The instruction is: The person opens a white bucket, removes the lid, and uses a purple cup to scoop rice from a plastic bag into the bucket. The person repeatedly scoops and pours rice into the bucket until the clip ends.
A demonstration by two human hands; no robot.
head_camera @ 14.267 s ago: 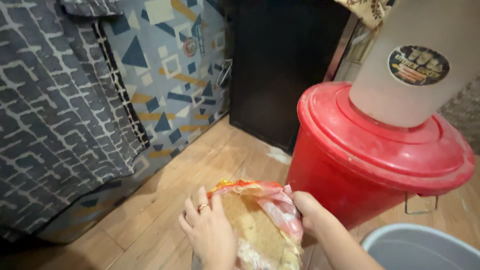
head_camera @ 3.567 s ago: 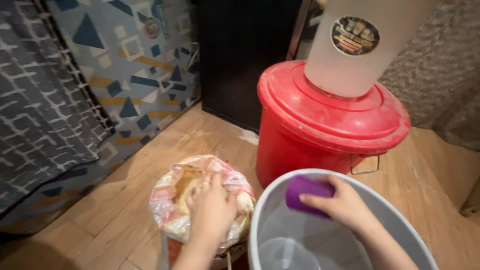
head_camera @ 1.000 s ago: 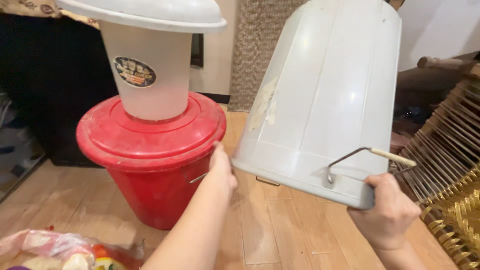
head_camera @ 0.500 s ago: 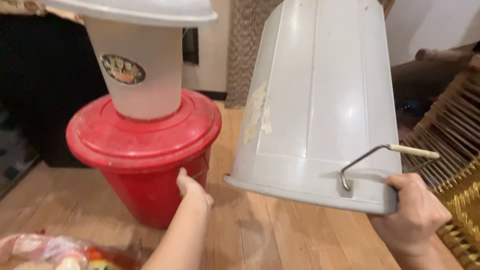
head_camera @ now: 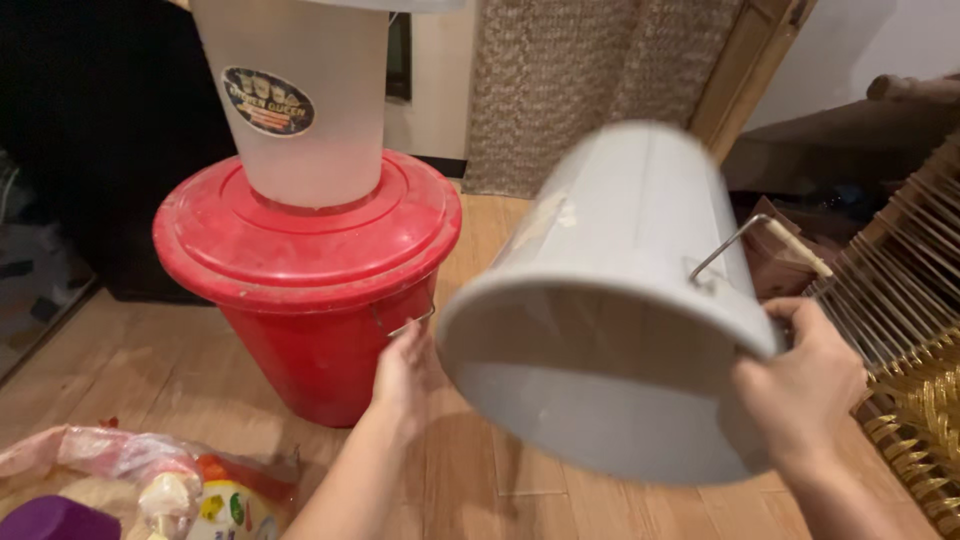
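Purple plastic, a cup [head_camera: 50, 520], pokes into the lower left corner beside a crinkled clear bag [head_camera: 120, 475] on the wooden floor [head_camera: 500, 505]. Just past them the left hand [head_camera: 405, 370] reaches forward with its fingers loosely spread, at the near rim of the grey bucket [head_camera: 620, 290]; whether it actually touches the rim I cannot tell. The right hand [head_camera: 805, 385] is clamped on the far side of that rim, fingers curled over the edge (the wire handle [head_camera: 760, 240] sticks up just above it). Held off the floor, the bucket tilts with its open mouth toward the camera. Half a second ago it hung mouth-down, side wall showing, and the left hand was lower, clear of it. Behind stands the red lidded bucket [head_camera: 310, 280] with a pale tub [head_camera: 300, 110] on top.
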